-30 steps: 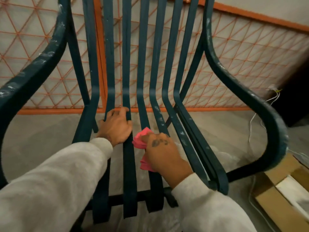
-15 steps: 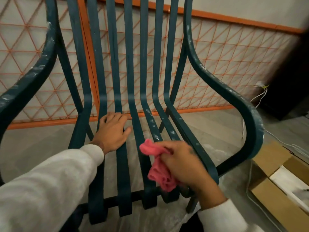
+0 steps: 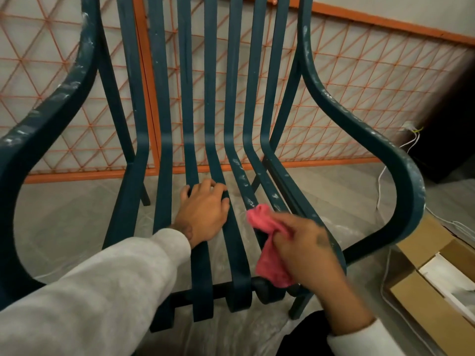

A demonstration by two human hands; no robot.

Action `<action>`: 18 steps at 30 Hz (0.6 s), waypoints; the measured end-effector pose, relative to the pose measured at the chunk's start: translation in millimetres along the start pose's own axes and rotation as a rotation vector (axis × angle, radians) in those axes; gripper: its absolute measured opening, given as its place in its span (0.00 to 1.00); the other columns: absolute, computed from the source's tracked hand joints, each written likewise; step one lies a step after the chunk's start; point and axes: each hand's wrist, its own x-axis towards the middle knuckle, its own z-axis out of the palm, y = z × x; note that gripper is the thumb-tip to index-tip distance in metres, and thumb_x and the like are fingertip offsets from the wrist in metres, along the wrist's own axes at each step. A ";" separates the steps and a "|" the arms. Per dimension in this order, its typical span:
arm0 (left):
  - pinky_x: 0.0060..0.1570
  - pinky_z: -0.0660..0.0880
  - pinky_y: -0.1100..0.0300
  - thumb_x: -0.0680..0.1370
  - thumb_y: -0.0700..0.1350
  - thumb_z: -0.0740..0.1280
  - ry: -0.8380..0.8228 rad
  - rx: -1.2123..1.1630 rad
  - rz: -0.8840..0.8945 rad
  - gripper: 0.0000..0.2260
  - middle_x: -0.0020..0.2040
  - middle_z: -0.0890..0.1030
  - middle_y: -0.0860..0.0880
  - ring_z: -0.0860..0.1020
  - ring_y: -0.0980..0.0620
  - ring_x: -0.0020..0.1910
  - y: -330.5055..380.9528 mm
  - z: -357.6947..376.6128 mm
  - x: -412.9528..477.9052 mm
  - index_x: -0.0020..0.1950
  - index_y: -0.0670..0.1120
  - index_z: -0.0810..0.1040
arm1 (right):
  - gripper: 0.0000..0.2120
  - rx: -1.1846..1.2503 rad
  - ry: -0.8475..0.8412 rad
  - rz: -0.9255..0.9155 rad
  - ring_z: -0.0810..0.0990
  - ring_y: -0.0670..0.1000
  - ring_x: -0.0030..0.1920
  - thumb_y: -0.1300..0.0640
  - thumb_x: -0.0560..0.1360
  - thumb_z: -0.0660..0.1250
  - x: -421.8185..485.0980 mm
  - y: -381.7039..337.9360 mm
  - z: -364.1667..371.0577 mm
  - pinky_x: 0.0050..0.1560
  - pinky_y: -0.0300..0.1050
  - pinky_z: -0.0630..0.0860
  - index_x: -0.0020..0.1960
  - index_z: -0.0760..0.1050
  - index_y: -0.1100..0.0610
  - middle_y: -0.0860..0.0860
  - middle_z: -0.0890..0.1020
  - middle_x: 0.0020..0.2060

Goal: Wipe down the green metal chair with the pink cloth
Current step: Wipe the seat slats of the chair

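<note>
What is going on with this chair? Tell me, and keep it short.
A person is cleaning the green metal chair. The right hand grips the pink cloth and holds it on the seat slats at the right side. The left hand rests on slats nearer the middle. White smears show on the slats ahead of the cloth and on both armrests, so the wiping is not yet done.
</note>
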 end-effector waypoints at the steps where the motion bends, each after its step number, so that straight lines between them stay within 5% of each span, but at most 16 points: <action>1: 0.75 0.54 0.42 0.84 0.53 0.54 0.009 0.001 -0.001 0.17 0.70 0.69 0.49 0.68 0.47 0.70 -0.7 1.2 -0.6 0.72 0.52 0.68 | 0.18 -0.136 -0.044 -0.062 0.78 0.37 0.36 0.61 0.77 0.65 -0.8 -1.9 10.9 0.38 0.32 0.76 0.52 0.77 0.37 0.40 0.78 0.37; 4: 0.75 0.54 0.42 0.84 0.53 0.54 0.028 0.010 -0.002 0.17 0.70 0.69 0.50 0.69 0.48 0.69 -0.4 4.3 -0.7 0.72 0.53 0.68 | 0.08 -0.538 -0.122 -0.156 0.76 0.52 0.55 0.54 0.72 0.69 2.4 -11.4 31.9 0.58 0.41 0.72 0.50 0.76 0.44 0.41 0.77 0.47; 8: 0.75 0.53 0.43 0.84 0.52 0.54 0.034 -0.001 -0.007 0.17 0.69 0.69 0.50 0.70 0.48 0.68 -2.0 5.5 0.7 0.71 0.53 0.68 | 0.11 -0.608 -0.144 -0.119 0.79 0.54 0.54 0.49 0.69 0.72 21.4 -25.7 36.3 0.65 0.46 0.69 0.51 0.77 0.47 0.45 0.81 0.49; 12: 0.75 0.52 0.44 0.84 0.53 0.54 0.036 -0.005 -0.009 0.17 0.69 0.68 0.50 0.70 0.49 0.68 -3.3 5.2 0.0 0.72 0.53 0.68 | 0.09 -0.392 -0.132 -0.078 0.78 0.41 0.52 0.56 0.73 0.70 8.2 -31.4 27.0 0.51 0.32 0.74 0.50 0.74 0.46 0.44 0.77 0.41; 16: 0.75 0.52 0.44 0.84 0.53 0.54 0.039 0.003 0.000 0.17 0.69 0.68 0.50 0.71 0.49 0.67 -3.1 5.1 -1.2 0.72 0.53 0.69 | 0.21 -0.552 -0.216 -0.011 0.74 0.48 0.50 0.52 0.65 0.73 -18.2 -16.4 23.7 0.46 0.40 0.76 0.54 0.69 0.42 0.43 0.75 0.46; 18: 0.75 0.52 0.43 0.84 0.53 0.54 0.033 0.012 0.003 0.17 0.69 0.68 0.50 0.71 0.49 0.68 -3.2 5.1 -1.2 0.72 0.53 0.68 | 0.17 -0.519 -0.206 -0.004 0.76 0.47 0.50 0.52 0.67 0.72 -21.3 -16.5 20.9 0.50 0.40 0.79 0.52 0.70 0.43 0.45 0.78 0.45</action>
